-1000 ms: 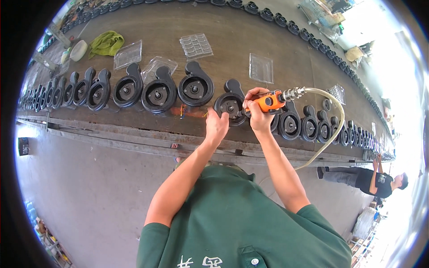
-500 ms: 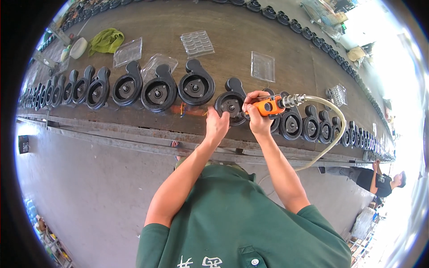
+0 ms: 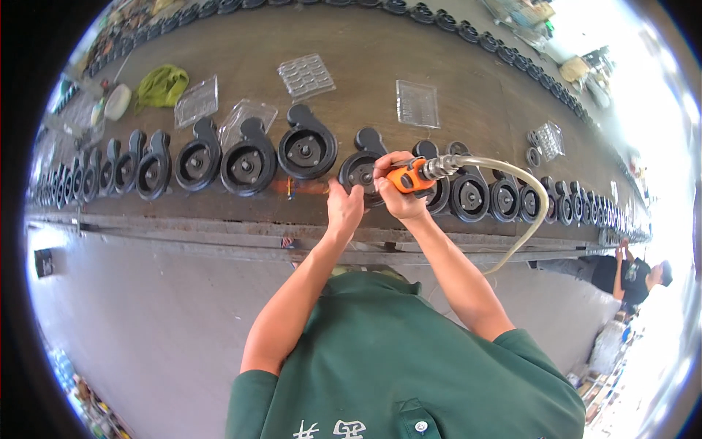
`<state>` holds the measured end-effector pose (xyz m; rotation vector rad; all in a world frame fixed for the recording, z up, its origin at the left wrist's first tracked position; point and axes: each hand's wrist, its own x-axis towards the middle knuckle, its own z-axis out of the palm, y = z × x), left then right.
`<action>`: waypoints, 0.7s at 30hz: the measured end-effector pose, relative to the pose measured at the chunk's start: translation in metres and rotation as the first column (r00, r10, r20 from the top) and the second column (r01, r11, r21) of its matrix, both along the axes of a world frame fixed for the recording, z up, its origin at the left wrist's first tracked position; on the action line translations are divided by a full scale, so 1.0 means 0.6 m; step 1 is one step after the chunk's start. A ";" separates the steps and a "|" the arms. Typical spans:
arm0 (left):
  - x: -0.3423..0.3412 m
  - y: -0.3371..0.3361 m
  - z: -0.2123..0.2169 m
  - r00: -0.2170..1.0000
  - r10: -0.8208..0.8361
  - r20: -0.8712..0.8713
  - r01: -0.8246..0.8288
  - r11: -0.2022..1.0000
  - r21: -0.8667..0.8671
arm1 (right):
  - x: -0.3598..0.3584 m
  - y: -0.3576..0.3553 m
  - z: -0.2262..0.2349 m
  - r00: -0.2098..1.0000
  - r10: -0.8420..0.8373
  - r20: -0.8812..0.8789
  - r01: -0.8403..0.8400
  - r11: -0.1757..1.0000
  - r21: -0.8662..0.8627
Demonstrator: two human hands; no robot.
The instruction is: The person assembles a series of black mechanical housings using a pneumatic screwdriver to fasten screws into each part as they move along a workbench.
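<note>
A black snail-shaped blower housing [image 3: 357, 168] stands at the table's front edge, its round opening facing me and a small shaft at its centre. My left hand [image 3: 345, 210] grips its lower left rim, with the thumb in front and the other fingers partly hidden. An orange air gun [image 3: 408, 178] is in my right hand [image 3: 401, 203], held against or just in front of the housing's right side. Its front end is hidden by my fingers. From its metal coupling a clear hose [image 3: 537, 192] curves right and down.
Several similar housings [image 3: 249, 167] line the front edge on both sides, and another row [image 3: 446, 20] runs along the far edge. Clear plastic trays [image 3: 417, 103] and a green cloth [image 3: 162, 85] lie farther back. A co-worker [image 3: 630, 280] stands at the far right.
The whole view has shifted slightly. My right hand has brought the air gun a little closer to the housing and turned it. My left hand keeps its grip on the rim.
</note>
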<state>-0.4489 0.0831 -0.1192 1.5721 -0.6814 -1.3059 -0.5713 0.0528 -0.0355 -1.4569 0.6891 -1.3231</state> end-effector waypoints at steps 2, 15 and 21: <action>0.000 0.000 0.015 0.998 -0.005 -0.062 0.004 1.000 -0.015 | -0.001 -0.004 0.013 0.998 -0.054 -0.019 0.054 0.998 0.019; -0.009 0.058 0.083 0.908 0.166 -0.385 -0.120 0.983 0.141 | -0.125 0.093 0.118 0.909 -0.369 0.194 0.371 0.928 0.030; -0.062 0.064 0.180 0.825 -0.401 0.399 0.541 0.766 -0.347 | -0.250 0.144 0.114 0.760 -0.603 0.241 0.616 0.787 0.026</action>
